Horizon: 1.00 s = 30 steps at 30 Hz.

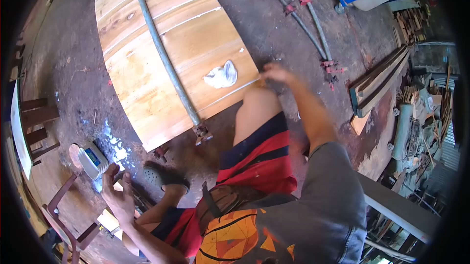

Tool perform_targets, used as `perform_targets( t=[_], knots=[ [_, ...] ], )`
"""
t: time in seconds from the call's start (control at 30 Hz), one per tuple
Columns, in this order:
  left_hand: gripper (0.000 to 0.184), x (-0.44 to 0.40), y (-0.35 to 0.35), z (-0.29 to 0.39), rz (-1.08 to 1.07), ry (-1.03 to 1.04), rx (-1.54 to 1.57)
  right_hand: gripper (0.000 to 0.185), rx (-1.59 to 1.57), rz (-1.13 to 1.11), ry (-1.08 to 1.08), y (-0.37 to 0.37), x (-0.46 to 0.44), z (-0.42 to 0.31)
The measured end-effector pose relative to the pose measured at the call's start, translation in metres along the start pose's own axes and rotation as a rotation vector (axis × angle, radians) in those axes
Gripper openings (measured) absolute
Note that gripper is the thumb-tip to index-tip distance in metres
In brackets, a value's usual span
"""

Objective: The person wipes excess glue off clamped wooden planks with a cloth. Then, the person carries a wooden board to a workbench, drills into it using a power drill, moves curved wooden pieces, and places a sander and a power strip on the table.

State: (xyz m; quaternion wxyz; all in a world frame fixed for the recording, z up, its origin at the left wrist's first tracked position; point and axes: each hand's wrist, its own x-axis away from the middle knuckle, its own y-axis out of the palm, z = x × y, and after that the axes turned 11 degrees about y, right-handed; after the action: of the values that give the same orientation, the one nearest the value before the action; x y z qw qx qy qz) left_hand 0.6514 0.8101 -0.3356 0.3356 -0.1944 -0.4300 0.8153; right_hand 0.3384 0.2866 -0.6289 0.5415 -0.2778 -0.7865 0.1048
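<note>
A wide panel of glued wooden boards (142, 78) lies before me, with white glue lines along its seams. A long metal pipe clamp (164, 56) runs across its top, its jaw (201, 134) at the near edge. On the panel sits a crumpled whitish rag or plastic (222, 75). My right hand (277, 73) is by the panel's right corner, just beyond my knee; motion smears its fingers. My left hand (119, 194) is raised at lower left, fingers apart and nothing visible in them, close to a white plastic container (93, 161).
White spills (116, 149) mark the floor beside the container. Two more pipe clamps (311, 19) with red fittings lie at upper right. Long boards (379, 80) and a scrap pile stand at right. A wooden chair frame (73, 225) is at lower left.
</note>
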Motion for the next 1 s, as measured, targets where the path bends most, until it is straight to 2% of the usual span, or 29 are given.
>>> perform_targets(
  t=[0.03,0.07,0.1,0.17,0.23,0.33,0.4,0.5,0.6,0.73,0.8,0.83,0.9,0.97,1.0],
  knots=[
    [0.037,0.003,0.0,-0.002,-0.004,-0.013,0.001,0.08,-0.268,-0.085,0.05,0.015,0.015,0.01],
    [0.037,0.005,0.001,-0.004,0.007,-0.016,-0.006,0.072,-0.384,-0.15,0.017,0.035,-0.027,0.05],
    [0.038,0.005,0.002,-0.005,-0.002,-0.028,0.01,0.072,-0.383,-0.156,0.002,0.036,-0.026,0.048],
    [0.038,0.006,0.003,-0.005,-0.019,-0.027,0.019,0.064,-0.68,-0.24,0.009,0.044,-0.007,0.051],
    [0.04,0.01,0.005,-0.004,0.014,-0.117,0.081,0.059,-0.763,-0.288,0.046,0.043,0.023,0.03],
    [0.041,0.014,0.011,-0.01,-0.017,-0.049,0.056,0.058,-0.955,-0.412,-0.078,0.044,0.028,0.025],
    [0.041,0.018,0.014,-0.012,-0.009,-0.04,0.031,0.057,-0.843,-0.305,0.054,0.043,0.028,0.028],
    [0.043,0.021,0.016,-0.008,-0.008,-0.087,0.03,0.056,-0.761,-0.257,-0.048,0.044,0.02,0.035],
    [0.045,0.026,0.014,-0.011,-0.008,-0.115,0.065,0.056,-0.849,-0.333,-0.054,0.048,0.011,0.036],
    [0.045,0.031,0.021,-0.018,-0.022,-0.106,0.016,0.057,-0.846,-0.303,0.005,0.041,0.03,0.022],
    [0.043,0.032,0.021,-0.018,-0.021,-0.112,0.012,0.058,-0.194,0.038,0.005,0.024,0.042,0.0],
    [0.043,0.031,0.02,-0.018,-0.01,-0.121,0.01,0.058,-0.185,0.032,-0.005,0.019,0.043,-0.016],
    [0.042,0.028,0.02,-0.018,0.019,-0.109,-0.005,0.058,0.462,0.572,-0.204,0.011,0.044,-0.052],
    [0.04,0.02,0.023,-0.016,0.051,-0.133,-0.005,0.057,0.064,0.249,-0.394,0.007,0.087,-0.119],
    [0.039,0.016,0.026,-0.017,0.042,-0.123,-0.006,0.057,0.252,0.35,-0.616,0.033,0.061,-0.122]
  ],
)
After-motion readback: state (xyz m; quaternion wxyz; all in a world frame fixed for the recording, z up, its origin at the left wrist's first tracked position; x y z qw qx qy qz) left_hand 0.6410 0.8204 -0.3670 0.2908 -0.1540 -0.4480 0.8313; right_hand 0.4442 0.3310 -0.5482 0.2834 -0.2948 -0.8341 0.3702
